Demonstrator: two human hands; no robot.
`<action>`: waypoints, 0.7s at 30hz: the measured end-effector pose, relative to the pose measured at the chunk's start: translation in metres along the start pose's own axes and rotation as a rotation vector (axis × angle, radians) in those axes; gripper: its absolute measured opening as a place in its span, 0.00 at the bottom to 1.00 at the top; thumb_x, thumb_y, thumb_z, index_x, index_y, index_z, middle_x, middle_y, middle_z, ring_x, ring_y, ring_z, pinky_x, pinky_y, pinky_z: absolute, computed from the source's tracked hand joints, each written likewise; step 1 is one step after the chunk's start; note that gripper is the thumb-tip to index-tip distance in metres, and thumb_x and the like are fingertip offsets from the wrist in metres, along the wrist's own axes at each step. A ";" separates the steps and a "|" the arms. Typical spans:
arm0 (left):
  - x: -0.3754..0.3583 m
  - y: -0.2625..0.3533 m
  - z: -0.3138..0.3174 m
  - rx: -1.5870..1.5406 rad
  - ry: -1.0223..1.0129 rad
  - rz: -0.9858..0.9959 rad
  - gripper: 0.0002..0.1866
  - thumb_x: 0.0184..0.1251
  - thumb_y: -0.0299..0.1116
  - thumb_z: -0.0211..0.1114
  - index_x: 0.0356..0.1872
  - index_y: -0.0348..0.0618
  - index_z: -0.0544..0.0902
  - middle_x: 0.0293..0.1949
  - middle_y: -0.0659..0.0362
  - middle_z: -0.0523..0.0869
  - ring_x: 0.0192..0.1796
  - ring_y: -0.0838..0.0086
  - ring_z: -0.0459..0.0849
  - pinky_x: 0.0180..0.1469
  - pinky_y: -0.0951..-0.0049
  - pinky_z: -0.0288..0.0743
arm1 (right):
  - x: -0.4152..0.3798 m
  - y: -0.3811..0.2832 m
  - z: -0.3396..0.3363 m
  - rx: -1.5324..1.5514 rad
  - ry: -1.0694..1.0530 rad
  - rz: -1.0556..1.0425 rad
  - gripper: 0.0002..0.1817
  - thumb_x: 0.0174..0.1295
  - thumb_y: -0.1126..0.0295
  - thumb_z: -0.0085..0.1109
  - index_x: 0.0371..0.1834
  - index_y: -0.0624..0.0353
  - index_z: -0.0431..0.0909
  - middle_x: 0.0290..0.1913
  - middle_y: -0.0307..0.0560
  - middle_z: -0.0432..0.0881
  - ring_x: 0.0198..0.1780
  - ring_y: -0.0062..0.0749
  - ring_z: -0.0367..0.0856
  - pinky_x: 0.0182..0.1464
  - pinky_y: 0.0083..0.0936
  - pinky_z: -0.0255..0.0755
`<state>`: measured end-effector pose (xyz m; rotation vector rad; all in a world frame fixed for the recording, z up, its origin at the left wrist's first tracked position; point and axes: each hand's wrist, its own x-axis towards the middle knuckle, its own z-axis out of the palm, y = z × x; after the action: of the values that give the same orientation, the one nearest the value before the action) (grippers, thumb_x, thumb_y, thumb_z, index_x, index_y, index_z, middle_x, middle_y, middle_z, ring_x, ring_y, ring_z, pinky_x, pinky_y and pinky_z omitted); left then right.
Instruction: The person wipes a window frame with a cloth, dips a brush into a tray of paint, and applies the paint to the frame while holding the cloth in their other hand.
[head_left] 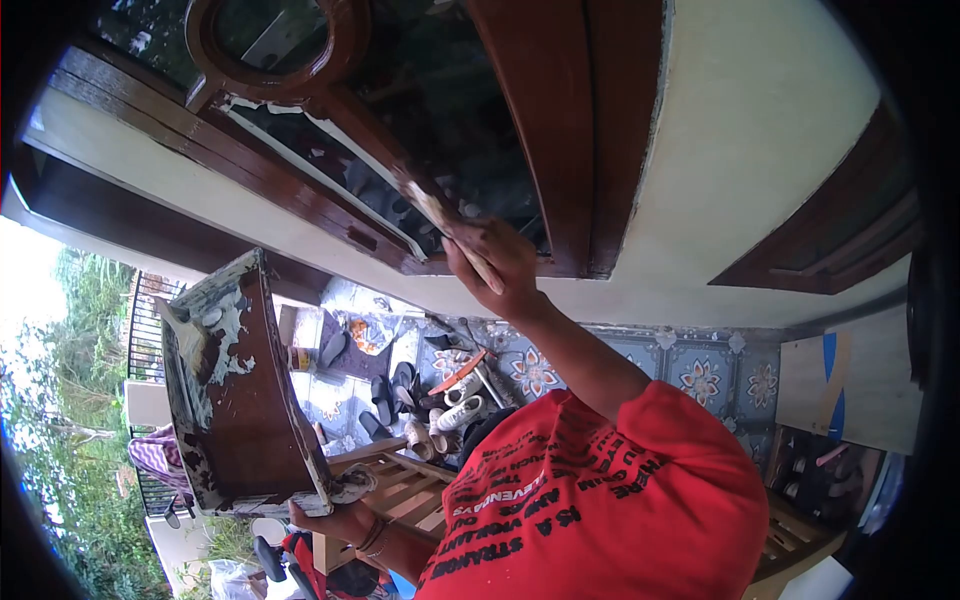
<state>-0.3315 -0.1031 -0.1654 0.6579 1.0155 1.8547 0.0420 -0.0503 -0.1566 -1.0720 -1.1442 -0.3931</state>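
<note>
My right hand (pixel 503 262) is closed around a paintbrush (pixel 430 205) smeared with white. The brush tip lies along a white-coated strip (pixel 365 148) edging the glass of a brown wooden window frame (pixel 560 130). At the lower left, my left hand (pixel 345 525) grips the near end of a brown paint tray (pixel 245 425), its fingers partly hidden under it. The tray is tilted, with thick white paint (pixel 228 335) towards its far end. A pale, paint-covered tool (pixel 188 338) lies there against the tray's side.
Several shoes (pixel 455 410) lie on the patterned tile floor (pixel 650 355) below. A slatted wooden bench (pixel 400 480) stands close to my body. A metal railing (pixel 147 320) and greenery (pixel 85 400) are on the left. A pale board (pixel 805 385) is at the right.
</note>
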 end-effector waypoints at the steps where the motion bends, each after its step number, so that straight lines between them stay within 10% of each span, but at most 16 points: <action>1: 0.001 -0.001 -0.001 0.000 -0.002 -0.001 0.30 0.54 0.49 0.53 0.54 0.37 0.67 0.51 0.52 0.73 0.51 0.64 0.74 0.54 0.62 0.68 | 0.008 0.000 0.002 0.018 0.029 -0.077 0.10 0.49 0.80 0.61 0.36 0.62 0.76 0.32 0.48 0.80 0.31 0.38 0.79 0.33 0.28 0.74; 7: -0.001 0.003 0.010 -0.046 0.008 0.022 0.30 0.57 0.49 0.51 0.55 0.38 0.66 0.47 0.50 0.77 0.43 0.63 0.80 0.42 0.62 0.77 | -0.045 0.019 -0.005 -0.044 -0.092 0.120 0.10 0.49 0.80 0.61 0.35 0.61 0.75 0.32 0.48 0.80 0.32 0.40 0.80 0.34 0.28 0.74; 9: -0.003 0.004 0.010 0.018 -0.025 0.021 0.32 0.54 0.49 0.54 0.56 0.38 0.66 0.52 0.52 0.73 0.52 0.63 0.74 0.55 0.62 0.68 | -0.061 0.023 -0.008 -0.071 -0.088 0.129 0.09 0.49 0.80 0.61 0.35 0.62 0.77 0.31 0.48 0.80 0.29 0.37 0.80 0.30 0.26 0.73; 21: 0.001 0.003 0.001 -0.003 -0.094 -0.005 0.31 0.55 0.49 0.52 0.56 0.37 0.65 0.52 0.51 0.73 0.53 0.64 0.74 0.55 0.63 0.68 | -0.025 0.014 -0.003 -0.004 -0.036 0.079 0.08 0.50 0.78 0.60 0.34 0.61 0.76 0.33 0.48 0.80 0.32 0.39 0.80 0.34 0.29 0.74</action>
<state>-0.3328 -0.1026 -0.1620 0.7330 0.9522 1.8037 0.0434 -0.0527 -0.1853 -1.1279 -1.1295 -0.3152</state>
